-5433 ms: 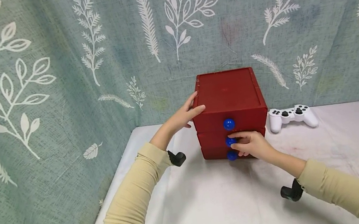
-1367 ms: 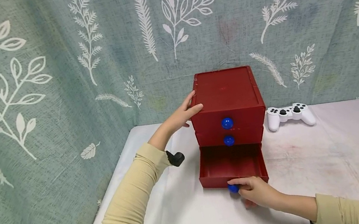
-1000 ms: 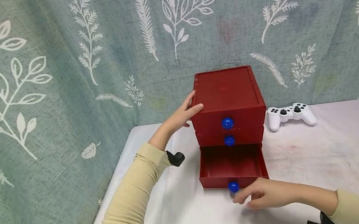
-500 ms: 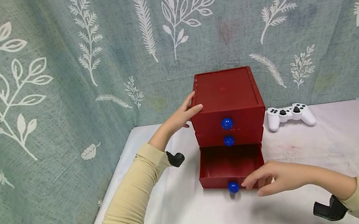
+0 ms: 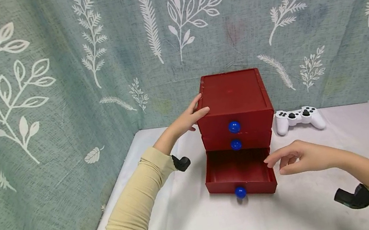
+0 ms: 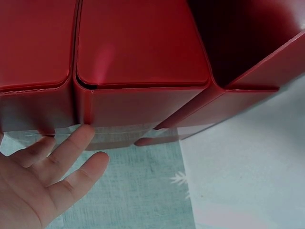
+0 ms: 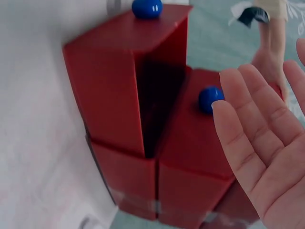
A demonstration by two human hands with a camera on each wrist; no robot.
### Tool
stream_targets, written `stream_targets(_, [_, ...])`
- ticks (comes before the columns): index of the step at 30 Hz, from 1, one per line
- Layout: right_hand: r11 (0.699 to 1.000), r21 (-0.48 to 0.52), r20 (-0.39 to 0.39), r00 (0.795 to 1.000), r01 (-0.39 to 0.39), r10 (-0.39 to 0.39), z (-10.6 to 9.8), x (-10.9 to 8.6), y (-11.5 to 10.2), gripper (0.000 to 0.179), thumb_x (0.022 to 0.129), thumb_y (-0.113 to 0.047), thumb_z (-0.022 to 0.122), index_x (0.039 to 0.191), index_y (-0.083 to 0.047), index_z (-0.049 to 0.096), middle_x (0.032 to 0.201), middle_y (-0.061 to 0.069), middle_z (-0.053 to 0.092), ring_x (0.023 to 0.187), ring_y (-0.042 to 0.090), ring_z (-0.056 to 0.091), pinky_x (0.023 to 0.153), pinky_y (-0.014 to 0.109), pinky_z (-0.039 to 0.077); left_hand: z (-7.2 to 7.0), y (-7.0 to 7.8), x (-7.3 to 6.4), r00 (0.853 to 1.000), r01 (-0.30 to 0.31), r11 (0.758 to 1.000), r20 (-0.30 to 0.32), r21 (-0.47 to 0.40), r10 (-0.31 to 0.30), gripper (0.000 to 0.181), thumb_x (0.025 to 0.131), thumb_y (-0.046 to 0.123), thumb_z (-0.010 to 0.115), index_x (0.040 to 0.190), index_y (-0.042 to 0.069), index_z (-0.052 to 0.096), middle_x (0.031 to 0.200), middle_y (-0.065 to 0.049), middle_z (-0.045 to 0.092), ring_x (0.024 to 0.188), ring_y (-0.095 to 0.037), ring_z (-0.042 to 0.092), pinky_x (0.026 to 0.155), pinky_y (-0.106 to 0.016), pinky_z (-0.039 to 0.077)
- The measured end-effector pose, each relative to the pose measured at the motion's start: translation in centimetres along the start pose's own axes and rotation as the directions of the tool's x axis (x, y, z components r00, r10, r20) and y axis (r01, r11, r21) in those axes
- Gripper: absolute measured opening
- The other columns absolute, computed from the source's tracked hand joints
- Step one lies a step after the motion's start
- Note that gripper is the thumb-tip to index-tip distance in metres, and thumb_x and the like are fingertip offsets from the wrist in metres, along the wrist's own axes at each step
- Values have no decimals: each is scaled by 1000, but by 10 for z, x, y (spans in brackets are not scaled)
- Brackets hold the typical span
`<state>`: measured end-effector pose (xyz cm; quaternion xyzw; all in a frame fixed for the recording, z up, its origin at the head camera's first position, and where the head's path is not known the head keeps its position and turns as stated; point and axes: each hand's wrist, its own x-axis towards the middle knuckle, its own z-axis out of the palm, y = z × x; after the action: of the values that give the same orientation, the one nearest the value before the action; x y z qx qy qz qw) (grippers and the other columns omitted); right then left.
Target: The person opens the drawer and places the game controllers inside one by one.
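A red cabinet of three stacked drawers stands on the table, each drawer with a round blue knob. Its bottom drawer is pulled out, and the part of its inside that shows holds nothing. My left hand rests on the cabinet's upper left edge, thumb on top; the left wrist view has its spread fingers along the side wall. To the right of the pulled-out drawer hovers my right hand, fingers loosely bent and holding nothing. The bottom drawer's blue knob is free of it.
A white game controller lies on the table just right of the cabinet. White cloth covers the table. A green leaf-patterned curtain hangs behind and along the left side.
The bottom drawer has come out since the earliest frame, where my right hand was at the middle knob. That hand has since let go of the bottom knob and moved right and back. My left hand stays put.
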<state>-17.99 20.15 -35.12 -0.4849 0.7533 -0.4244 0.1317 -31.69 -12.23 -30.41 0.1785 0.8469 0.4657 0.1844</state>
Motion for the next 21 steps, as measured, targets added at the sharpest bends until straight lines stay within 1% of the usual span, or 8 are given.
stream_targets(5, [1000,-6,-45,999,-5,5,-14,-6,-1,41,86,2,59,123,-16,58,107,-9,63,81,11,63,68,25,51,0,0,1,1000,-2,1000,-1,-1,2,69,89,54,45,143,47,3,152,-4,15,124,-31,41,91,-54,38])
stream_targets(11, [999,-18,-86,996,-28,26,-30,-13,0,47,85,6,58,124,-20,56,110,-16,60,84,9,63,69,24,51,0,0,0,1000,0,1000,-2,-4,0,69,89,53,45,143,47,3,151,-3,16,122,-31,43,91,-54,39])
stream_targets(14, [999,-7,-100,994,-49,48,-38,-18,1,50,85,7,57,126,-21,55,111,-18,60,88,7,62,71,24,51,0,0,0,1000,-1,1000,-3,-2,1,69,89,53,45,143,47,3,151,-3,16,122,-30,43,91,-53,39])
stream_targets(18, [992,19,-131,983,-125,127,-50,-24,3,50,86,5,56,130,-20,52,111,-18,60,92,5,62,73,23,51,0,0,0,1000,-1,1000,-5,4,1,69,89,54,45,143,47,3,152,-3,15,123,-31,42,90,-53,39])
stream_targets(21, [981,30,-180,964,-191,193,-59,-27,5,49,87,1,57,132,-17,50,110,-17,61,92,5,62,74,23,50,0,0,0,1000,0,1000,-8,9,0,69,89,53,45,144,46,3,151,-3,16,122,-30,43,90,-53,40])
